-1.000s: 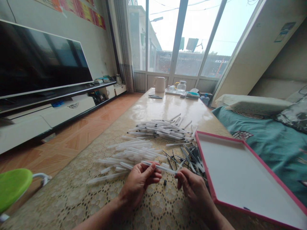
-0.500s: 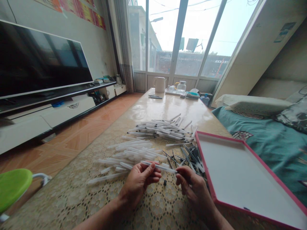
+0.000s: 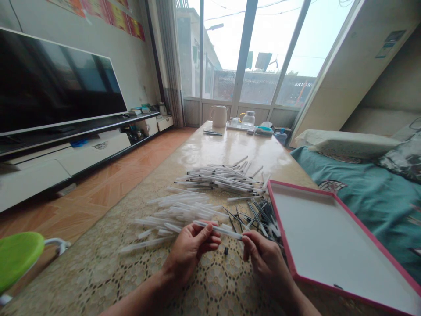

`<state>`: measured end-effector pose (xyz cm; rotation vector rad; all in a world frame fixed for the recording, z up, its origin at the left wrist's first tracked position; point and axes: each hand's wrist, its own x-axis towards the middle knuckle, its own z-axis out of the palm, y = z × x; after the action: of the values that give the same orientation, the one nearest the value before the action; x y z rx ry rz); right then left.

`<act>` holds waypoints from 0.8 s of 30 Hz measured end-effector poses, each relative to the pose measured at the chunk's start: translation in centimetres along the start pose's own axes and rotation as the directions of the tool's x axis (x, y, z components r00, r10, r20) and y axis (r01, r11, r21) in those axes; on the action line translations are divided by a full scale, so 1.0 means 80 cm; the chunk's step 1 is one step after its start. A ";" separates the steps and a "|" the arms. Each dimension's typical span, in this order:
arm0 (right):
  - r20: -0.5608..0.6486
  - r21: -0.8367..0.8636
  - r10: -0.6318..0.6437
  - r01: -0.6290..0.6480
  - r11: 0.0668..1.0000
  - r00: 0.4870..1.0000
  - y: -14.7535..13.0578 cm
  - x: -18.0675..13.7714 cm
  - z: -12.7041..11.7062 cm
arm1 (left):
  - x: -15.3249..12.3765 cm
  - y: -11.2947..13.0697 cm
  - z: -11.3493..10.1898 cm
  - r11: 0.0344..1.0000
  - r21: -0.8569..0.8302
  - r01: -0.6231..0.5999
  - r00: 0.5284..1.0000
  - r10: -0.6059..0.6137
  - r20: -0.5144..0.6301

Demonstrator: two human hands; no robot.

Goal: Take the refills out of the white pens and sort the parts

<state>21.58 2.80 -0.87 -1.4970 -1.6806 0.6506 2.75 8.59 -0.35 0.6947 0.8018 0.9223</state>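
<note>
My left hand point(image 3: 194, 245) is closed around a translucent white pen point(image 3: 226, 231), thumb on top, with the pen slanting down to the right. At its right end, my right hand point(image 3: 265, 254) pinches the tip between thumb and fingers; the tip itself is hidden. A small black plug point(image 3: 226, 251) lies on the patterned tabletop just below the pen. Left of and behind my left hand lie loose translucent pen barrels point(image 3: 184, 210). Thin dark refills point(image 3: 263, 215) are heaped beyond my right hand. Farther back is a pile of pens with dark ends point(image 3: 223, 179).
A pink-rimmed white box lid point(image 3: 342, 241) lies at the right, a small dark piece inside it. At the table's far end stand a beige jug point(image 3: 219, 116) and a glass teapot point(image 3: 249, 119). A green stool point(image 3: 21, 259) is at the left, a teal-covered seat point(image 3: 368, 188) at the right.
My right hand has shifted very slightly at the pen's end. The pen and my left hand look the same.
</note>
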 end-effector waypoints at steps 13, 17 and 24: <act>0.026 -0.015 0.009 -0.009 1.000 1.000 0.001 0.000 0.000 | 0.002 -0.003 -0.002 1.000 0.003 0.001 1.000 -0.001 0.001; 0.011 0.001 0.017 -0.017 1.000 1.000 0.001 0.000 0.001 | 0.003 -0.003 -0.003 1.000 0.003 -0.008 1.000 0.008 -0.002; 0.020 0.003 -0.001 0.001 1.000 1.000 0.004 0.001 0.002 | 0.001 -0.001 0.000 1.000 -0.009 -0.003 1.000 0.003 0.010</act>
<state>21.67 2.95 -1.18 -1.4921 -1.6950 0.6694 2.84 8.63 -0.45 0.6930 0.7874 0.9241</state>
